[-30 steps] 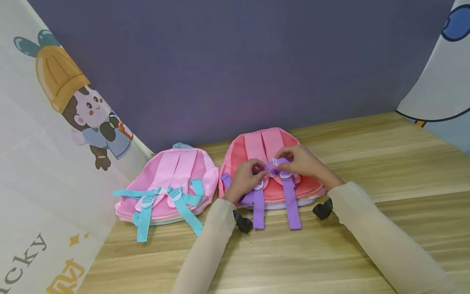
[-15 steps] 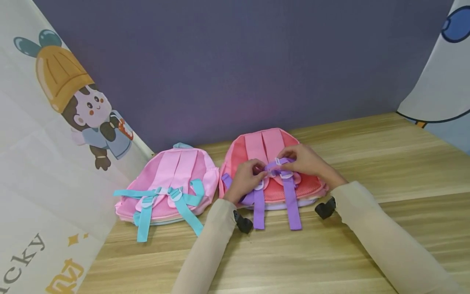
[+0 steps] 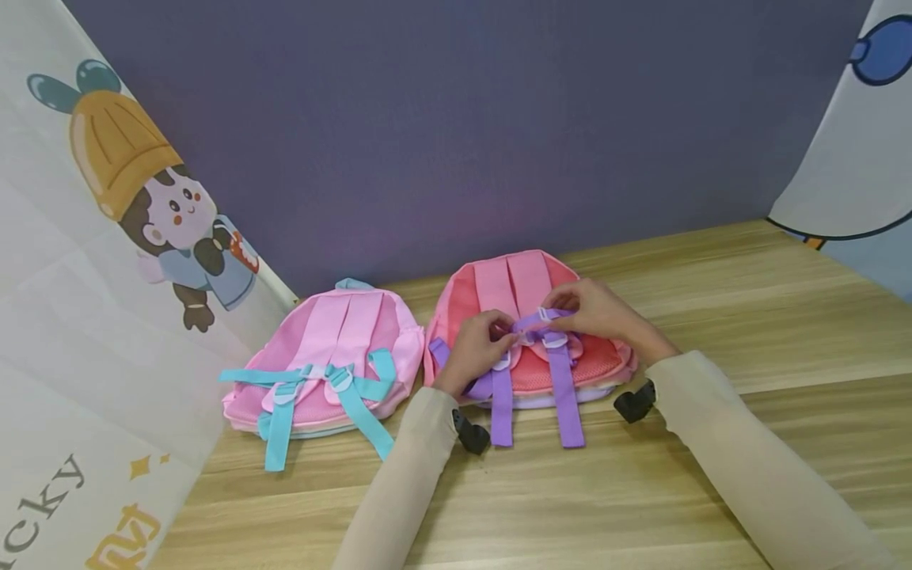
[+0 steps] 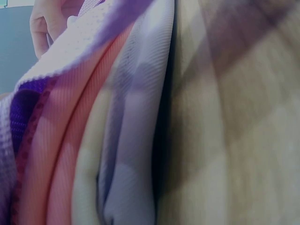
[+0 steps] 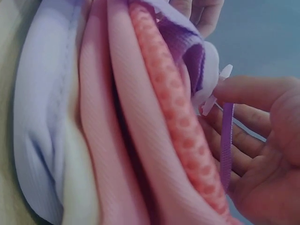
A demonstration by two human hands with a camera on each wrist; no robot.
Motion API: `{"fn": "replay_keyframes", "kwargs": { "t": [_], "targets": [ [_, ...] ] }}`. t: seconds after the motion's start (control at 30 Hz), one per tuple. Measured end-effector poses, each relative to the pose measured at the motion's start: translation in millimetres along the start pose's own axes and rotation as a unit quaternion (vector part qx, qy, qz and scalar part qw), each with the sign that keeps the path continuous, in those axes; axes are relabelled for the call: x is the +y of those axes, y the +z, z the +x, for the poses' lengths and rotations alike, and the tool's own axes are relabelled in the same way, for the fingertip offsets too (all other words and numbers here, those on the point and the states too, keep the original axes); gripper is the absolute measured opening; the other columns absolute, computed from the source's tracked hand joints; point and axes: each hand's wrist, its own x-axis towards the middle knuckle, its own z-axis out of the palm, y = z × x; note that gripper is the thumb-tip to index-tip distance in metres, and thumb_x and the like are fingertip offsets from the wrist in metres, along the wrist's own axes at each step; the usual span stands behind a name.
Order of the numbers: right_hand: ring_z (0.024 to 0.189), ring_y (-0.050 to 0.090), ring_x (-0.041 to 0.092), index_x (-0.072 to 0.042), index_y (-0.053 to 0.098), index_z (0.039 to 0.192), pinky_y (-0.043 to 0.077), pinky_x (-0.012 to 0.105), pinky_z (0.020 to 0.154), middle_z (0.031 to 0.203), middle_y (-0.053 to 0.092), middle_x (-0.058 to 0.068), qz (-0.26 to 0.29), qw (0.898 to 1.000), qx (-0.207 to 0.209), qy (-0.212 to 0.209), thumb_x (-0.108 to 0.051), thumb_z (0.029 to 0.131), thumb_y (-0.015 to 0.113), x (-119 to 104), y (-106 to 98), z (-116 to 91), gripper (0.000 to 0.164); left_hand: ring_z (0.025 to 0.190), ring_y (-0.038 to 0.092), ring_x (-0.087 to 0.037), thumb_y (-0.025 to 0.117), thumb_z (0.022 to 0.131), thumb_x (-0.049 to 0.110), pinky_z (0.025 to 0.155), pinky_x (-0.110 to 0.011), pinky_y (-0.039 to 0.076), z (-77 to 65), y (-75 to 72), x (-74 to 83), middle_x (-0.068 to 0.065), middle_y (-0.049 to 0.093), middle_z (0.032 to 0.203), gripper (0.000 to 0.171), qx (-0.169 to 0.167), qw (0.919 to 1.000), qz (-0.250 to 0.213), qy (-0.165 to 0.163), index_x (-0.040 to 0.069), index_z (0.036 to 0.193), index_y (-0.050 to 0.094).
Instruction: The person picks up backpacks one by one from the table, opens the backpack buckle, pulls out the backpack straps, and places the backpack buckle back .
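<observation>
A coral-pink backpack (image 3: 492, 286) lies with its strap side up. Across its middle runs a purple webbing strap (image 3: 527, 323), held between both hands. The left hand (image 3: 476, 348) pinches its left end near a clear buckle, partly hidden by fingers. On the other side the right hand (image 3: 594, 313) pinches the strap beside a white slider (image 3: 545, 314). In the right wrist view the right thumb touches a white plastic piece (image 5: 211, 101), and purple webbing passes by the fingers (image 5: 243, 136). The left wrist view shows mostly the bag's layered side (image 4: 136, 122).
A light-pink backpack (image 3: 324, 332) with turquoise straps (image 3: 366, 416) lies close at the left. Two purple strap ends (image 3: 568, 404) hang over the front onto the wooden table (image 3: 541, 507). A dark panel (image 3: 456, 142) stands behind; a printed cloth (image 3: 93, 317) is at the left.
The right hand has shifted slightly to the right, and the white slider and purple strap moved with it. The left hand stays almost where it was. Both backpacks lie in the same place.
</observation>
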Motion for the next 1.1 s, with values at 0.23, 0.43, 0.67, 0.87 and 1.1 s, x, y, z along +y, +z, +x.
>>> {"fn": "replay_keyframes", "kwargs": {
  "t": [0.23, 0.43, 0.67, 0.87, 1.1],
  "targets": [
    [0.104, 0.062, 0.036, 0.000, 0.067, 0.103, 0.047, 0.052, 0.094, 0.103, 0.069, 0.016, -0.001, 1.000, -0.007, -0.002, -0.007, 0.082, 0.072, 2, -4, -1, 0.023, 0.079, 0.064, -0.016, 0.069, 0.086, 0.011, 0.069, -0.020, 0.049, -0.4, 0.0, -1.1, -0.011, 0.071, 0.093, 0.016, 0.002, 1.0000, -0.003, 0.003, 0.004, 0.100, 0.068],
    [0.103, 0.062, 0.036, 0.000, 0.067, 0.103, 0.047, 0.052, 0.094, 0.103, 0.069, 0.016, 0.000, 1.000, -0.008, 0.002, -0.008, 0.082, 0.072, 2, -7, -2, 0.023, 0.079, 0.064, -0.016, 0.068, 0.086, 0.011, 0.069, -0.021, 0.049, -0.9, -0.2, -0.9, -0.010, 0.071, 0.092, 0.016, 0.003, 1.0000, -0.003, 0.005, 0.004, 0.100, 0.068],
    [0.105, 0.061, 0.035, -0.001, 0.068, 0.104, 0.046, 0.052, 0.095, 0.105, 0.068, 0.016, 0.004, 1.000, -0.015, 0.010, -0.008, 0.082, 0.072, 3, -11, -3, 0.023, 0.079, 0.065, -0.017, 0.068, 0.086, 0.012, 0.069, -0.021, 0.050, -0.3, -0.3, -0.5, -0.010, 0.071, 0.093, 0.016, 0.001, 1.0000, -0.003, 0.004, 0.004, 0.100, 0.068],
    [0.104, 0.062, 0.035, 0.000, 0.068, 0.102, 0.046, 0.052, 0.094, 0.103, 0.069, 0.017, 0.004, 1.000, -0.010, 0.011, -0.009, 0.080, 0.074, 3, -14, -4, 0.024, 0.080, 0.065, -0.018, 0.068, 0.086, 0.012, 0.069, -0.021, 0.050, -1.0, -0.9, 0.4, -0.011, 0.071, 0.094, 0.017, -0.002, 1.0000, -0.008, 0.000, 0.003, 0.101, 0.068],
    [0.104, 0.061, 0.035, 0.001, 0.067, 0.102, 0.046, 0.051, 0.094, 0.104, 0.068, 0.017, 0.011, 1.000, -0.008, 0.019, -0.008, 0.080, 0.074, 6, -17, -5, 0.025, 0.081, 0.066, -0.019, 0.068, 0.086, 0.011, 0.070, -0.022, 0.051, -1.4, -1.0, 0.2, -0.012, 0.071, 0.094, 0.017, -0.002, 0.9999, -0.011, 0.002, 0.003, 0.101, 0.067]
  ]
}}
